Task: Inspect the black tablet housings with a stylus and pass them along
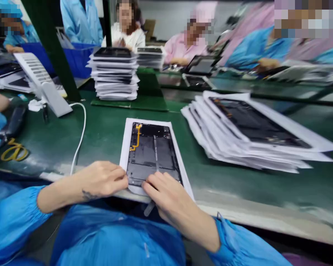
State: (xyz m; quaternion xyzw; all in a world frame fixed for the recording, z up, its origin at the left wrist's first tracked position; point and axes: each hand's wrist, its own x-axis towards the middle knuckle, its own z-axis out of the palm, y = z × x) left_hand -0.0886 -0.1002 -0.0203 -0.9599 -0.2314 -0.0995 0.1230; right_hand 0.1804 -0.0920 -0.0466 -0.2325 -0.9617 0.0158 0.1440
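A black tablet back housing (147, 159), inner side up, lies on a white sheet (124, 147) at the table's front edge. An orange flex cable (138, 136) runs along its upper left, and a thin grey strip (155, 151) down its middle. My left hand (107, 180) is closed, fingertips pinching at the housing's lower left corner. Curled over the lower edge, my right hand (166, 192) is closed too. From under its palm sticks the end of a flat grey tool (149, 208), its kind unclear. My right fingertips are partly hidden.
To the right leans a pile of paper sheets (199, 136) topped by another housing (263, 118). A tall stack (115, 77) stands at the back. Left are a white stand (48, 87), a white cable (84, 125) and a yellow coil (14, 151). Co-workers sit opposite.
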